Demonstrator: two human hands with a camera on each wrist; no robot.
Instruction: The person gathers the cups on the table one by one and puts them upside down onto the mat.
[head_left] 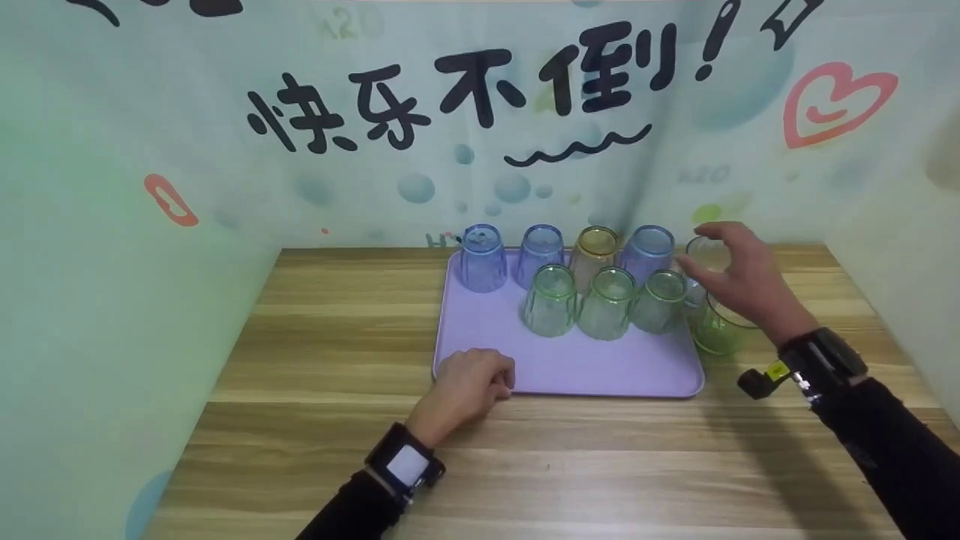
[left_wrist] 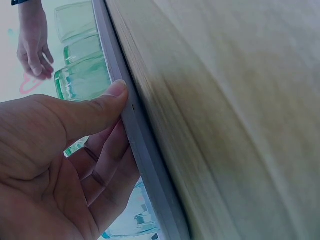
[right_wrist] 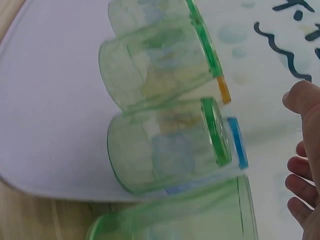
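Observation:
A lilac tray (head_left: 570, 367) lies on the wooden table and carries upside-down cups: three blue cups (head_left: 484, 259) and an amber cup (head_left: 595, 251) at the back, three green cups (head_left: 551, 300) in front. My left hand (head_left: 504, 379) grips the tray's front-left rim (left_wrist: 145, 150), its thumb (left_wrist: 112, 95) on top and the fingers curled below. My right hand (head_left: 690, 247) hovers with spread fingers (right_wrist: 300, 167) over a clear cup (head_left: 711, 255) and a green cup (head_left: 712, 334), which both stand just off the tray's right edge. It holds nothing.
Printed backdrop walls (head_left: 480, 112) close the table (head_left: 337, 322) in at the back and on both sides. Bare wood runs left of the tray and along the front. Both wrists wear black camera bands.

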